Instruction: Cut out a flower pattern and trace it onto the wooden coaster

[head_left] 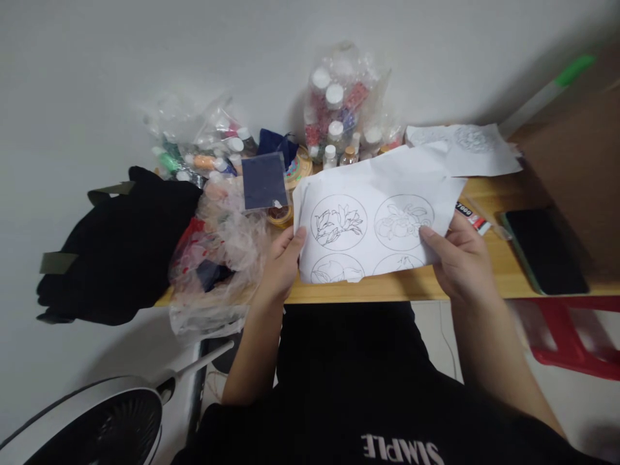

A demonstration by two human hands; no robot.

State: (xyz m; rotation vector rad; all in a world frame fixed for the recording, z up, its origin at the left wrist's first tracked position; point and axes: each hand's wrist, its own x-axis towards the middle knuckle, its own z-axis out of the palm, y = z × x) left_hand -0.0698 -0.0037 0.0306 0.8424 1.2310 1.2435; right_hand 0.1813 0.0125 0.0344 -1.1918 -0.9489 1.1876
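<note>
Between my two hands is a white paper sheet [371,213], held up over the table edge. Circles with flower and leaf line drawings are printed on it, and the lower two are cut off at its bottom edge. My left hand [283,261] pinches the left edge, thumb on top. On the right edge, my right hand [460,258] grips with its thumb across the front, by one of the drawn circles. Another paper edge shows behind the sheet at the left, so more than one sheet may be held. The fingers behind the paper are hidden.
Bagged bottles with white caps [334,97] stand along the wall. A black bag [121,252] and crumpled plastic bags [223,245] lie left. Rightward are a phone [545,252], a glue box [472,216], another drawn sheet [475,148] and a cardboard box [581,155]. A fan [97,420] stands lower left.
</note>
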